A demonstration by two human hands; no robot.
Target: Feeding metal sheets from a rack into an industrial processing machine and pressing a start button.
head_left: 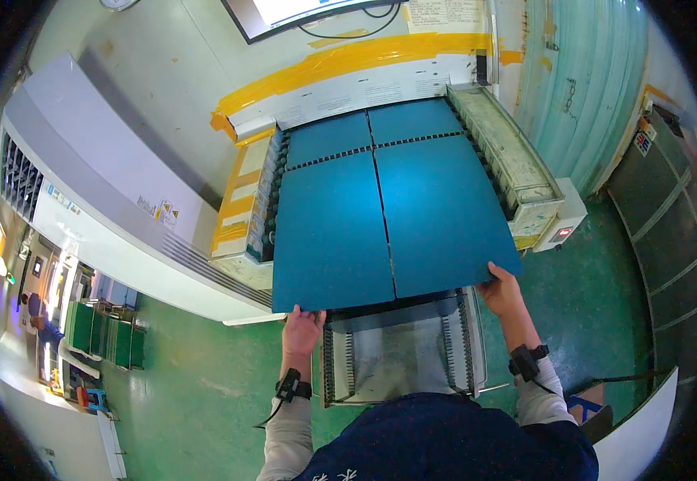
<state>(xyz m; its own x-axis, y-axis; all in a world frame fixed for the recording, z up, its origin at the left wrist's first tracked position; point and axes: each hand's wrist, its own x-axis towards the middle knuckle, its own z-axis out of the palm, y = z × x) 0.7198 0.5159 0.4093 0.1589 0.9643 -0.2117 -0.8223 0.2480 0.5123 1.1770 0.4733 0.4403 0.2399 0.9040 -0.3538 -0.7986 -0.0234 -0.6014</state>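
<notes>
Two large flat blue panels, a left panel (pixel 332 232) and a right panel (pixel 441 208), lie side by side on a roller conveyor, with a narrow gap between them. Their near ends stick out past its front. My left hand (pixel 304 329) grips the front edge of the left panel near its outer part, fingertips showing at the rim. At the right panel's near outer corner, my right hand (pixel 502 290) is closed, thumb on top and the other fingers mostly hidden beneath. Behind them lie two more blue panels (pixel 417 120), past a row of black rollers (pixel 332 158).
Below the panels' front edge stands a slotted metal rack (pixel 397 361). A tall white cabinet unit (pixel 140 184) flanks the left; a small box with a red display (pixel 563 232) hangs at the conveyor's right. Dark framed panels (pixel 665 232) lean far right. A person (pixel 48 333) is far left.
</notes>
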